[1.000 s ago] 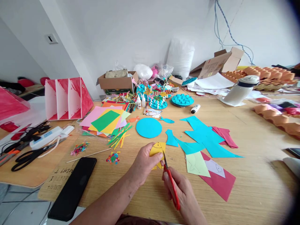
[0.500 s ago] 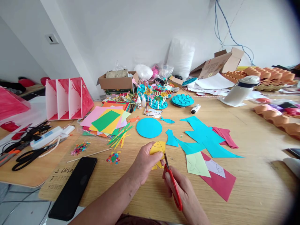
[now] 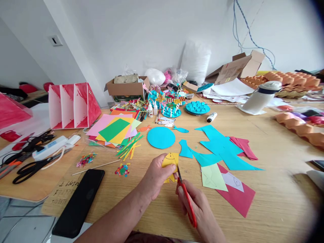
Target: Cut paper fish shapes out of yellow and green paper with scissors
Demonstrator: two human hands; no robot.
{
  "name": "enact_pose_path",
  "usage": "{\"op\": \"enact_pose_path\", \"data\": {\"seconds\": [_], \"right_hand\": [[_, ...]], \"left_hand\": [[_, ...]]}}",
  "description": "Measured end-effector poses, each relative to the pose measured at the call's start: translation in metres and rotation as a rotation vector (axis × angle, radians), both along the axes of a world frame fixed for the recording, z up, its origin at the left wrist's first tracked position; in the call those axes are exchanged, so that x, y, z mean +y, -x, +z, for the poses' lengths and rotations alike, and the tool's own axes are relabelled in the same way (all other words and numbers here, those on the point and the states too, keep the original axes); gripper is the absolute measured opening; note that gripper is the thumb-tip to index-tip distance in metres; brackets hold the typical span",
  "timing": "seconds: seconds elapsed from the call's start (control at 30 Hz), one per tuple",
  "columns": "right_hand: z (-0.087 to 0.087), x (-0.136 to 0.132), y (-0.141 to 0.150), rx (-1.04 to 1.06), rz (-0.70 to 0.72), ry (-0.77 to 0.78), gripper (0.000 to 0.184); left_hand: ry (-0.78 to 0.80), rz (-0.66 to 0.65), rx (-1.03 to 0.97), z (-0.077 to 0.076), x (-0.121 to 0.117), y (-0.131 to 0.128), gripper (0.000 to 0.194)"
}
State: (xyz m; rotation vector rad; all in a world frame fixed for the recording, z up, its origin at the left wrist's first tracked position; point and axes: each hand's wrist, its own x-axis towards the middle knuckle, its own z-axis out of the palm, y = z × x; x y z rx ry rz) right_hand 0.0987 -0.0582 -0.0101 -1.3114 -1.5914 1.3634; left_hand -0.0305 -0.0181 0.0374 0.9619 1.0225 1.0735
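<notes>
Between thumb and fingers, my left hand [image 3: 158, 173] pinches a piece of yellow paper [image 3: 170, 159] with a fish drawn on it. Red-handled scissors [image 3: 187, 201] sit in my right hand [image 3: 198, 207], their blades touching the right edge of the yellow paper. My fingers hide part of the drawing. Beyond my hands lies a blue paper circle [image 3: 161, 137], with a small blue paper fish [image 3: 181, 129] and an orange paper fish [image 3: 144, 128] close by. Right of the scissors are a pale green sheet [image 3: 214, 177] with a pencil drawing and a red sheet [image 3: 240, 199].
Blue paper offcuts [image 3: 222, 148] lie to the right. A stack of coloured paper [image 3: 113, 130], paper strips [image 3: 130, 146] and a black phone [image 3: 78, 202] are on the left. Glue bottles [image 3: 150, 110] and decorated blue plates [image 3: 197, 108] stand behind. Black-handled scissors [image 3: 30, 170] rest far left.
The scissors and my right hand have shifted very slightly at the yellow paper's right edge. My left hand keeps its hold in the same place.
</notes>
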Motion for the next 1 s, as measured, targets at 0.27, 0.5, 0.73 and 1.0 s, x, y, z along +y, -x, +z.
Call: {"op": "enact_pose_path", "data": {"seconds": [0.27,0.5,0.73,1.0], "right_hand": [[-0.004,0.0005,-0.0003,-0.018,-0.004,0.001,0.035],[-0.0049,-0.0008,-0.0011,-0.011,0.004,-0.018,0.035],[-0.0005,-0.0008,0.0009,0.006,-0.007,-0.002,0.034],[0.0003,-0.0009,0.0009,-0.005,0.011,0.002,0.036]], "left_hand": [[-0.002,0.001,-0.005,-0.0002,0.0,0.0001,0.005],[-0.005,-0.01,-0.017,-0.0021,-0.0012,0.0024,0.006],[-0.044,-0.023,-0.028,-0.0075,-0.0012,0.0038,0.007],[-0.017,-0.029,0.021,-0.0056,-0.002,0.0012,0.005]]}}
